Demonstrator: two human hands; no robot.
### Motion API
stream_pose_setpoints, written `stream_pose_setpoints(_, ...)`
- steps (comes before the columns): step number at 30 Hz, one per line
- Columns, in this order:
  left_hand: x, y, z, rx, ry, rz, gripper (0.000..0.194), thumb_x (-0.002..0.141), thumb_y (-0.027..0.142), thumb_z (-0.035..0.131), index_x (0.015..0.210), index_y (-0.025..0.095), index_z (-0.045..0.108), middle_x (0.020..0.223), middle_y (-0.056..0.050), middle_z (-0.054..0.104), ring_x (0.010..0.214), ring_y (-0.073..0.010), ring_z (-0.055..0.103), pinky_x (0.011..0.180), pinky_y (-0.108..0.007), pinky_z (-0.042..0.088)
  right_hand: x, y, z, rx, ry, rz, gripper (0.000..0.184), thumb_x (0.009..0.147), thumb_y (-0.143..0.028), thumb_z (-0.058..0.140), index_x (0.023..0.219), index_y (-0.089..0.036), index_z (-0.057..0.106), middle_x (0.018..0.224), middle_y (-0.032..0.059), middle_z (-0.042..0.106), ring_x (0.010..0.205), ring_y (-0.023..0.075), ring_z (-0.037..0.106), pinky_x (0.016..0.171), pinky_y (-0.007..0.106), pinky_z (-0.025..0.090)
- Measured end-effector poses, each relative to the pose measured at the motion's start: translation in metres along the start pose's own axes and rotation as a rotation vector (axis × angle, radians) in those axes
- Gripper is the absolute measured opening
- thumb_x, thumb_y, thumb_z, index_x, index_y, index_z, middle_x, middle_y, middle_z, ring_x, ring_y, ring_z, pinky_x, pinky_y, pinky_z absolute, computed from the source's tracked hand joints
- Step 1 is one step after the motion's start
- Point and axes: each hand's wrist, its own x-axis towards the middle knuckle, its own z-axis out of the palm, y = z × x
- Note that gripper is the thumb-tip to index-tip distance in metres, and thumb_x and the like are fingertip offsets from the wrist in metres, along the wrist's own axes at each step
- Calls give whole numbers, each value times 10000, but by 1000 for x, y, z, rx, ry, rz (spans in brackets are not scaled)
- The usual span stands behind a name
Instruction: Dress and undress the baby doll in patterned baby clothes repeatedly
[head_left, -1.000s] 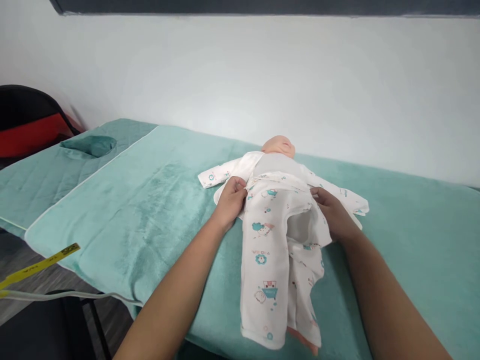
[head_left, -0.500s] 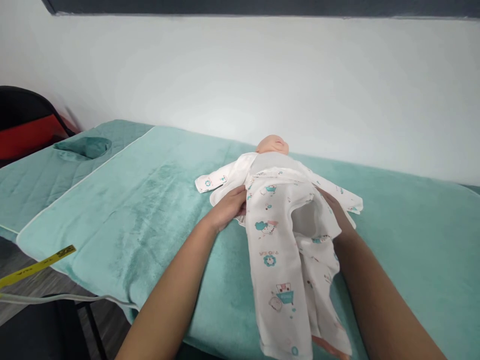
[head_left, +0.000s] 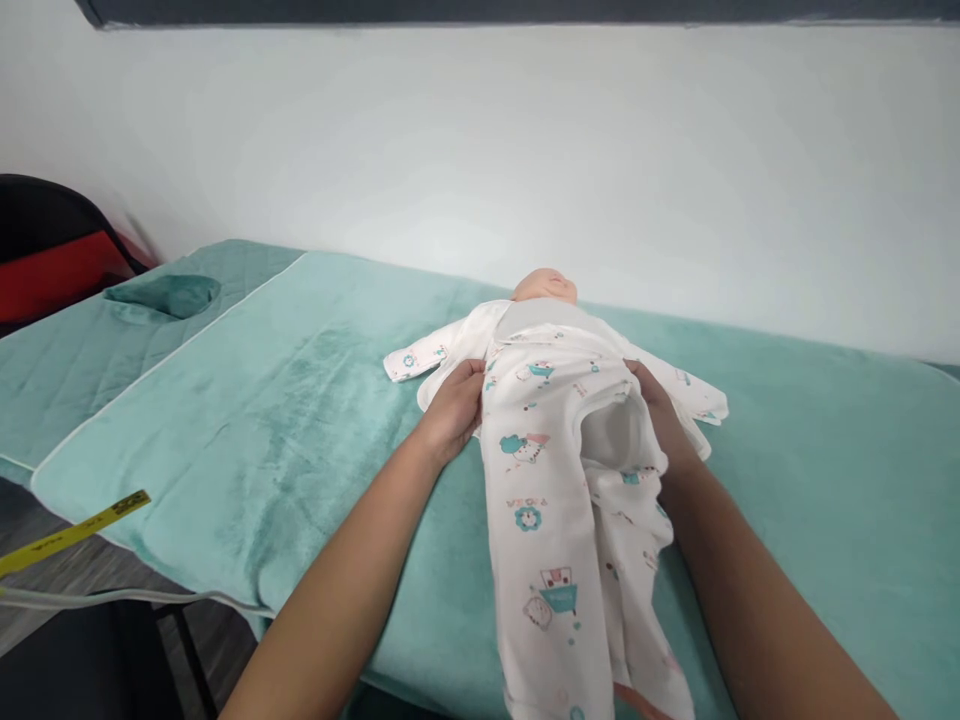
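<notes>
A baby doll (head_left: 544, 286) lies on its back, its head toward the wall. It wears a white long-sleeved baby top (head_left: 469, 335) printed with small figures, its sleeves spread to both sides. White printed baby trousers (head_left: 536, 470), open at the crotch, cover its lower body, the legs reaching toward me. My left hand (head_left: 459, 405) is closed at the left side of the waist, thumb and fingers on the trousers' edge. At the opposite side my right hand (head_left: 660, 415) holds the trousers too, its fingers partly hidden by the cloth. A bit of orange-pink shows beneath the right trouser leg.
A green plush cover (head_left: 315, 400) lies over the bed, with a face hole (head_left: 161, 296) at the far left. A white wall (head_left: 480, 150) stands behind. At left are a red and black chair (head_left: 60, 260), a yellow labelled strip (head_left: 75, 533) and a dark seat (head_left: 90, 660).
The trousers' waist has moved slightly up the doll's body, with both hands at its sides. The trouser legs have shifted a little to the left.
</notes>
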Motion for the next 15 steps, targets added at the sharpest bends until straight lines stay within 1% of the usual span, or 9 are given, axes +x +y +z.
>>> stream_pose_setpoints(2,0,0,2,14,4,9,171,757,216,650,912,182,586,766,6,621,645,-113,555,594,-233,445,-1,-5,4,90,66,27,335,702,-509,742,814,-299,505,890,6,664,796,236,610,674,370,498)
stream_pose_setpoints(4,1,-1,3,44,22,41,204,740,207,654,934,180,597,794,3,638,660,-115,560,605,-234,450,-1,-8,8,145,100,53,334,677,-462,768,790,-291,504,838,-11,657,749,215,596,646,349,490)
stream_pose_setpoints(6,3,-2,1,83,77,108,192,737,213,647,923,183,609,809,7,643,687,-115,561,625,-229,449,-1,-6,10,164,120,49,312,684,-431,756,783,-283,500,811,-23,651,728,203,589,618,325,473)
stream_pose_setpoints(9,9,-1,-7,165,141,250,182,753,196,600,931,193,639,863,-1,662,778,-127,584,702,-235,458,1,2,9,139,146,19,226,740,-405,698,805,-276,524,804,-22,641,707,190,583,605,309,458)
stream_pose_setpoints(10,11,0,-10,205,140,299,198,758,190,595,948,197,651,899,-9,669,823,-133,595,744,-243,463,2,5,8,121,167,-7,198,756,-395,685,823,-276,543,827,-17,643,725,189,589,627,312,467)
stream_pose_setpoints(12,13,3,-14,300,98,389,220,770,206,619,983,205,675,1000,-27,676,930,-150,604,835,-262,462,5,11,6,63,209,-111,163,779,-378,676,862,-274,581,935,6,652,861,204,615,745,333,496)
stream_pose_setpoints(14,14,8,-16,408,18,464,233,780,256,665,1007,213,694,1105,-46,662,1018,-169,593,885,-275,450,7,14,5,-18,225,-237,142,809,-376,659,879,-269,599,1068,38,645,1051,225,595,892,359,484)
stream_pose_setpoints(15,14,11,-15,461,-29,497,240,781,280,683,1012,216,702,1152,-56,649,1055,-179,585,894,-278,446,8,15,5,-61,223,-283,134,827,-381,645,880,-267,600,1120,51,637,1113,229,576,939,368,468)
